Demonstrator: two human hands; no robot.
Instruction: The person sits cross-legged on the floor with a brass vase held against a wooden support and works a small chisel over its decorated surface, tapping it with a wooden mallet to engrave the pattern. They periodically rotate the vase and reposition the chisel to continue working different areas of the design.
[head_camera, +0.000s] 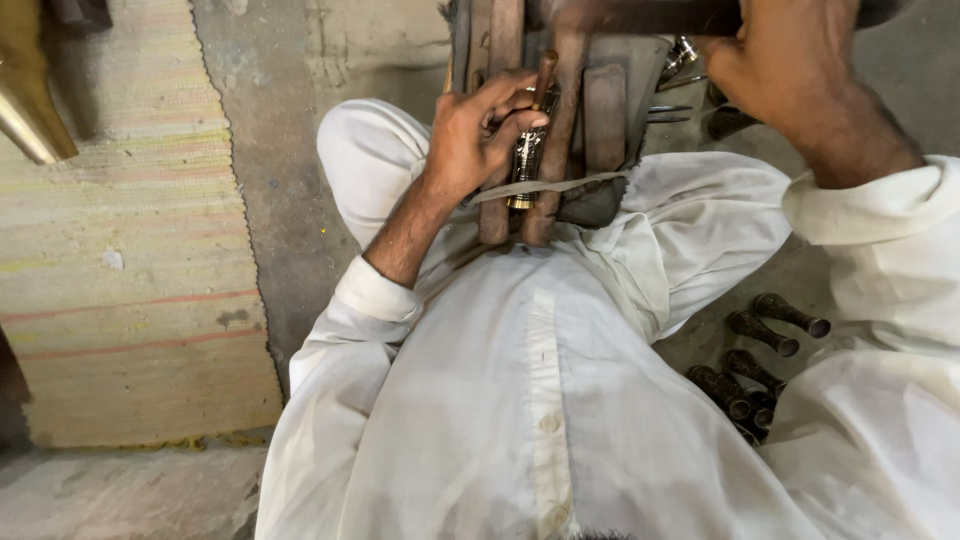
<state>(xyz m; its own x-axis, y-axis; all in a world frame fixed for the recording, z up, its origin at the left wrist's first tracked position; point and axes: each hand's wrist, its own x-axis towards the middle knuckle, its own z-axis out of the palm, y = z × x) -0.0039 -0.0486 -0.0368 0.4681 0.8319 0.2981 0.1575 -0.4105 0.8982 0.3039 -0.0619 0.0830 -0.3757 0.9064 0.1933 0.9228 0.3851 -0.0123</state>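
Your left hand (478, 135) is curled around a small turned metal piece (527, 160), dark with brass-coloured bands; thumb and fingers pinch it against the upright wooden bars of a worn wooden frame (600, 110) that stands between your knees. A thin wooden-handled tool (545, 72) rises from the top of that piece, just past your fingertips. A pale strap (550, 186) runs across the bars below your hand, close to the brass end of the piece.

Your right hand (775, 65) is closed in a fist over a dark bar (640, 15) that lies across the top of the frame (the bar is blurred, so I cannot tell what kind of tool it is). Beside that wrist, some shiny metal parts (680, 55) lie near the frame.

You sit on the ground in a white shirt (520, 400) with the sleeves pushed up. By your right thigh, a cluster of dark flared metal pieces (755, 365) lies on the concrete floor (270, 180), touching one another. To your left, well apart from the work, lies a striped woven mat (120, 260).
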